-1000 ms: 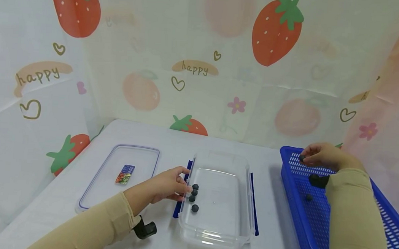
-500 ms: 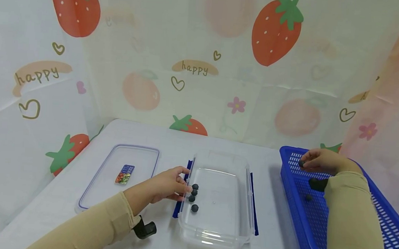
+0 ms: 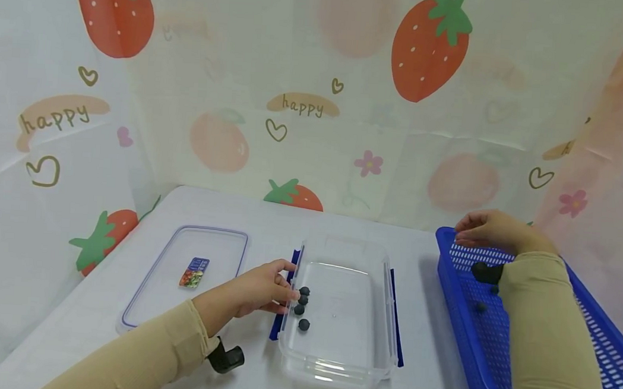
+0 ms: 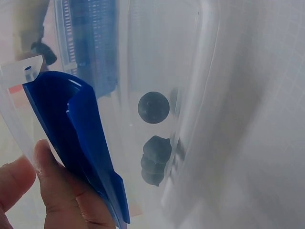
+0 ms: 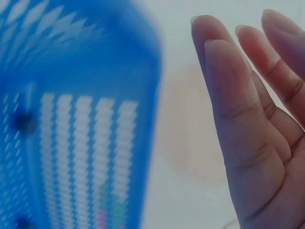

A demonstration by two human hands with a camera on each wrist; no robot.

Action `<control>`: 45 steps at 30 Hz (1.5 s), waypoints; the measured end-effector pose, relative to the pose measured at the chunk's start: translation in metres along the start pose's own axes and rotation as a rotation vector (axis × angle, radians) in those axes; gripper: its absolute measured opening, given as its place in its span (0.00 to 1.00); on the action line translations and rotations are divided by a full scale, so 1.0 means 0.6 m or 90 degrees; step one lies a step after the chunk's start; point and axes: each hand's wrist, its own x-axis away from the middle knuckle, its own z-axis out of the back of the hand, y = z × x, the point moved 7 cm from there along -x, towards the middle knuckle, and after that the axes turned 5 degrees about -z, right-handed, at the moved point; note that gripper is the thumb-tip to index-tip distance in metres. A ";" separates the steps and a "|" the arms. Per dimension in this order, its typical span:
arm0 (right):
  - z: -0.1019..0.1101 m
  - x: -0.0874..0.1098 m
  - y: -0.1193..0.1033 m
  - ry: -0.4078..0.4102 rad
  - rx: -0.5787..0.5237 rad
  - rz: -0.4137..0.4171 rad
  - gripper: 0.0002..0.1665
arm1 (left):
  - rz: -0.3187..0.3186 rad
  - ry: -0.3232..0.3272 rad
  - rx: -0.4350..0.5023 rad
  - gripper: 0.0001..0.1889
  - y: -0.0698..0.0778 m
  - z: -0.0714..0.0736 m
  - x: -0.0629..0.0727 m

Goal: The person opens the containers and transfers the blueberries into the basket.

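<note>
1. Lower centre, I see the left hand [image 3: 263, 288] pinching the clear box [image 3: 343, 327] by its wall, four dark balls [image 3: 299, 310] inside, just beside its thumb.
2. At right, the right hand [image 3: 494, 230] hangs unclenched and free above the basket [image 3: 459, 322]; two balls [image 3: 480, 308] lie below.

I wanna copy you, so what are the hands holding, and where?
The left hand holds the clear box by its left side, at the rim beside a blue latch. The right hand holds nothing.
</note>
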 end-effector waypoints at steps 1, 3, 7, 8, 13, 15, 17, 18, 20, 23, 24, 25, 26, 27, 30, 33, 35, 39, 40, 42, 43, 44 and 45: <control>-0.007 -0.002 -0.012 0.001 0.020 0.006 0.13 | 0.000 0.000 0.000 0.33 0.000 -0.001 0.000; -0.025 -0.007 -0.036 0.002 0.066 0.019 0.16 | 0.002 -0.001 0.002 0.33 -0.001 -0.001 0.000; -0.068 -0.019 -0.079 0.003 0.178 0.041 0.18 | 0.006 -0.003 0.005 0.33 -0.004 -0.003 -0.001; -0.081 -0.023 -0.088 0.000 0.194 0.045 0.18 | 0.006 -0.005 0.005 0.33 -0.005 -0.003 -0.001; -0.148 -0.043 -0.128 -0.047 0.212 0.084 0.14 | 0.007 -0.011 0.006 0.33 -0.010 -0.002 -0.004; -0.175 -0.052 -0.139 -0.072 0.192 0.098 0.13 | 0.007 -0.013 0.007 0.33 -0.011 -0.002 -0.006; -0.200 -0.060 -0.148 -0.095 0.171 0.109 0.12 | 0.005 -0.015 0.008 0.33 -0.011 -0.002 -0.006; -0.212 -0.065 -0.151 -0.103 0.164 0.112 0.12 | 0.004 -0.016 0.009 0.33 -0.011 -0.002 -0.007; -0.237 -0.075 -0.155 -0.118 0.154 0.112 0.11 | 0.001 -0.017 0.008 0.33 -0.010 -0.002 -0.007; -0.274 -0.091 -0.158 -0.136 0.168 0.107 0.10 | 0.000 -0.017 0.007 0.33 -0.010 -0.003 -0.008; -0.286 -0.096 -0.158 -0.141 0.174 0.105 0.09 | 0.001 -0.017 0.006 0.33 -0.011 -0.003 -0.009; -0.298 -0.102 -0.157 -0.146 0.180 0.103 0.09 | 0.002 -0.016 0.005 0.33 -0.011 -0.003 -0.009; -0.309 -0.107 -0.155 -0.152 0.183 0.102 0.09 | 0.003 -0.016 0.005 0.33 -0.011 -0.003 -0.010; -0.320 -0.113 -0.153 -0.157 0.185 0.098 0.09 | 0.004 -0.016 0.005 0.33 -0.011 -0.003 -0.010; -0.349 -0.126 -0.145 -0.175 0.171 0.083 0.08 | 0.010 -0.015 0.001 0.33 -0.011 -0.003 -0.011; -0.373 -0.138 -0.136 -0.191 0.160 0.067 0.09 | 0.015 -0.014 -0.003 0.33 -0.008 -0.004 -0.010; -0.387 -0.145 -0.130 -0.199 0.155 0.057 0.10 | 0.018 -0.013 -0.005 0.33 -0.006 -0.004 -0.009; -0.406 -0.157 -0.120 -0.207 0.156 0.036 0.12 | 0.018 -0.008 -0.007 0.33 -0.003 -0.003 -0.006; -0.409 -0.159 -0.118 -0.207 0.159 0.031 0.11 | 0.018 -0.006 -0.007 0.33 -0.003 -0.002 -0.005; -0.413 -0.162 -0.114 -0.205 0.167 0.020 0.11 | 0.017 -0.004 -0.008 0.33 -0.002 -0.001 -0.005; -0.414 -0.165 -0.109 -0.204 0.170 0.013 0.10 | 0.016 -0.003 -0.008 0.33 -0.002 -0.001 -0.005; -0.415 -0.168 -0.104 -0.205 0.169 0.005 0.10 | 0.015 -0.003 -0.009 0.33 -0.001 -0.002 -0.005; -0.415 -0.170 -0.099 -0.204 0.170 -0.003 0.09 | 0.016 -0.003 -0.009 0.33 -0.001 -0.002 -0.005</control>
